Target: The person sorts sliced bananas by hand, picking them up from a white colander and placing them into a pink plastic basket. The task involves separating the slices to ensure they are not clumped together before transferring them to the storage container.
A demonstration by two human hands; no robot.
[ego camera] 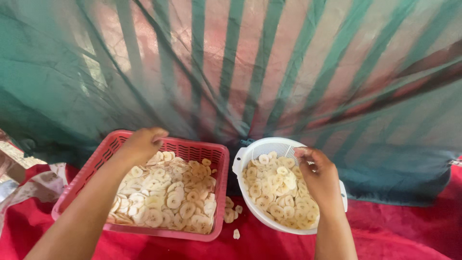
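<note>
My left hand (142,142) hovers over the far edge of a red plastic basket (219,159) filled with several pale banana slices (168,195); its fingers are curled, and what they pinch, if anything, is hidden. My right hand (318,173) reaches into a white round colander (243,156), also full of banana slices (276,192), with fingertips pinched together at the far rim, seemingly on a slice.
Both containers rest on a red cloth (394,231). A few loose slices (232,214) lie between them. A green mesh net (269,62) hangs close behind. Patterned fabric (38,183) lies at the left.
</note>
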